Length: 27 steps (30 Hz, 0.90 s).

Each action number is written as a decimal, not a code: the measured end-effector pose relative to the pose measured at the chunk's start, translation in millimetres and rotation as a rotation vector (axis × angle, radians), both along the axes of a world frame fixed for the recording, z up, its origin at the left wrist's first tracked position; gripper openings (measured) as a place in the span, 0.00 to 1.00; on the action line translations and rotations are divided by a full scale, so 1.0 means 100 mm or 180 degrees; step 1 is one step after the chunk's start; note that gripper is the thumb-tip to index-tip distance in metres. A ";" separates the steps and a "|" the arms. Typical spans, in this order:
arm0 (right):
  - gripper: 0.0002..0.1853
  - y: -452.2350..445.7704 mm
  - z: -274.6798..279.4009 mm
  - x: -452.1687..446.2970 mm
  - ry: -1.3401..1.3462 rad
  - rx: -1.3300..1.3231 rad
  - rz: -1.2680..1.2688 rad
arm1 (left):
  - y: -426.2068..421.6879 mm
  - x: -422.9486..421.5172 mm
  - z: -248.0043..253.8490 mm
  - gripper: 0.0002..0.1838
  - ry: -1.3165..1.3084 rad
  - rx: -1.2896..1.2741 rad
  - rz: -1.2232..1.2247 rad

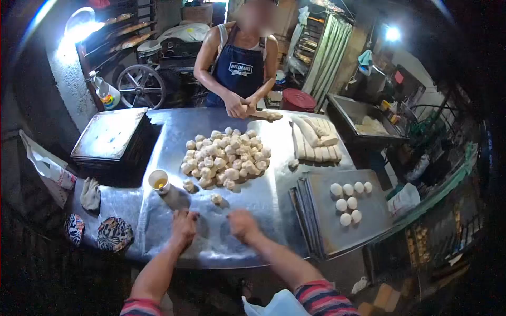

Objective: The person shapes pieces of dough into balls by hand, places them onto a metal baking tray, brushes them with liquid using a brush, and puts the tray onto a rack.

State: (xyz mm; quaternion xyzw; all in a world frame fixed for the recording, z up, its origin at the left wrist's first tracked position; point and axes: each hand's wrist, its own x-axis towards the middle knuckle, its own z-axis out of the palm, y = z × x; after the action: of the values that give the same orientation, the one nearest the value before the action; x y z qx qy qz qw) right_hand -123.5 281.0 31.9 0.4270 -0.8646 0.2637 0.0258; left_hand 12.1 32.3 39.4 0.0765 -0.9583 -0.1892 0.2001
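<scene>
The left hand (183, 228) and blurred right hand (243, 225) are curled; whether their fingers pinch anything, I cannot tell. Just beyond, between them, sits a dough ball (216, 199), probably light, soft and easily dented, best cupped around its sides; farther lies the dough pile (226, 155).

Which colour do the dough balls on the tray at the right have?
The dough balls look pale, creamy white, seen best in the head view.

Both hands (243, 226) over a metal table (168, 242) before piled dough balls (226, 156)
</scene>
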 end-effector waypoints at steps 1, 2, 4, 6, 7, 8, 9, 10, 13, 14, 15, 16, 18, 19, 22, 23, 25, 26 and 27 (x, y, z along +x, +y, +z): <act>0.13 -0.13 0.21 -0.18 -0.0393 0.0513 -0.0184 | -0.30 0.01 0.05 0.12 -0.0097 -0.0001 0.0075; 0.12 0.03 0.35 -0.24 -0.0849 0.1105 -0.0400 | -0.40 0.03 0.02 0.12 -0.0267 0.0071 0.0114; 0.11 0.49 0.13 0.02 0.0548 0.0037 -0.0281 | -0.42 0.35 0.03 0.14 -0.0007 0.0281 0.0191; 0.13 0.65 0.49 0.39 -0.0635 0.1067 -0.0192 | -0.31 0.72 -0.31 0.16 -0.0152 0.0219 0.0301; 0.12 0.67 0.25 0.57 -0.0366 0.0740 -0.0237 | -0.26 0.70 -0.32 0.17 -0.0188 0.0224 0.0288; 0.11 0.62 0.00 0.68 -0.0124 0.0423 -0.0270 | -0.20 0.68 -0.34 0.18 -0.0224 0.0229 0.0275; 0.11 0.46 -0.08 0.59 -0.0054 0.0347 -0.0242 | -0.01 0.61 -0.22 0.19 -0.0230 0.0257 0.0178; 0.11 0.28 -0.13 0.48 0.0024 0.0257 -0.0216 | 0.08 0.51 -0.16 0.21 -0.0227 0.0268 0.0078; 0.11 -0.10 -0.10 -0.14 0.0369 -0.0218 -0.0200 | -0.15 -0.14 -0.13 0.23 0.0014 0.0040 -0.0057; 0.11 -0.11 -0.06 -0.44 0.0320 -0.0060 -0.0199 | -0.28 -0.28 -0.14 0.22 -0.0096 0.0100 -0.0021; 0.11 -0.04 -0.09 -0.62 0.0196 0.0121 -0.0221 | -0.45 -0.26 -0.19 0.22 -0.0279 0.0178 -0.0008; 0.10 0.01 -0.07 -0.71 0.0080 0.0292 -0.0251 | -0.59 -0.21 -0.21 0.22 -0.0454 0.0244 -0.0004; 0.10 0.23 0.03 -0.41 0.0043 -0.0394 0.0002 | -0.61 0.19 -0.28 0.23 0.0182 0.0440 0.0239; 0.10 0.48 0.01 -0.15 0.0003 -0.0703 -0.0029 | -0.49 0.25 -0.28 0.23 0.0175 0.0448 0.0177; 0.14 0.41 -0.03 0.34 0.0032 0.0125 0.0244 | -0.04 0.41 -0.18 0.24 -0.0402 0.0182 -0.0121; 0.14 0.22 -0.20 0.31 0.0471 -0.0197 0.0176 | -0.17 0.28 -0.44 0.25 -0.0322 0.0602 -0.0391; 0.13 -0.01 -0.33 -0.46 0.0857 -0.0124 0.0384 | -0.26 -0.43 -0.39 0.25 0.0351 0.0265 -0.0546; 0.11 -0.05 -0.40 -0.65 0.0474 0.0138 0.0473 | -0.34 -0.49 -0.18 0.24 0.0286 -0.0299 -0.0669; 0.10 -0.03 -0.26 -0.73 0.0545 -0.0031 0.0427 | -0.38 -0.46 0.05 0.22 -0.0038 0.0291 -0.0497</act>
State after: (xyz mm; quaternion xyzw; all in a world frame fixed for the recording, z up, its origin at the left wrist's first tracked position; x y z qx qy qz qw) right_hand -196.2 278.4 5.6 0.5047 -0.8274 0.2317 0.0839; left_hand -34.2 -5.4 44.1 0.0118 -0.9529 -0.2474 0.1753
